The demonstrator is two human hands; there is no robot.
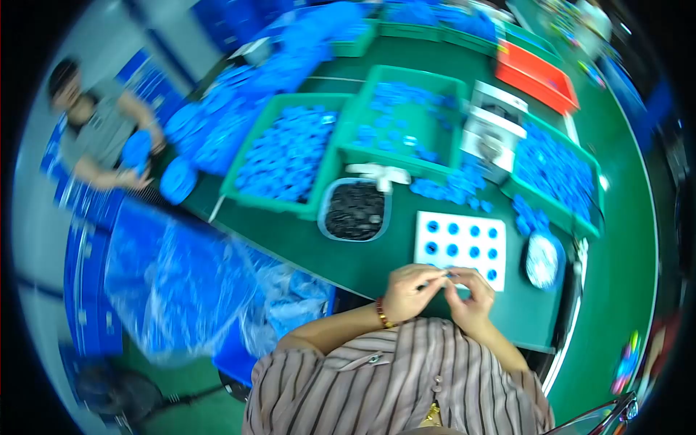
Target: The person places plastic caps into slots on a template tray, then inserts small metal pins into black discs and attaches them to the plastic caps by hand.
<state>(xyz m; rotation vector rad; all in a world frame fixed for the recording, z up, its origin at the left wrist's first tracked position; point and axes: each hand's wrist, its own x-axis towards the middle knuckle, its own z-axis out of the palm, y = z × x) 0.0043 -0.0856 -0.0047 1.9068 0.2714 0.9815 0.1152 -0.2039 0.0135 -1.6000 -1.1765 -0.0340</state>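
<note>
Left hand [409,291] and right hand [471,293] meet over the near edge of the white board [464,219], thumb and forefinger tips pinched on a small part [447,275]; too blurred to ID. Board lies by the near right corner of the green table [290,243]. Progress: two far rows look filled, a blue piece [453,229] per spot; near row partly behind the hands, can't confirm. Plenty left: blue heap [453,187] off board's far edge, dark parts [354,212] in a tub [326,228] beyond its left edge.
</note>
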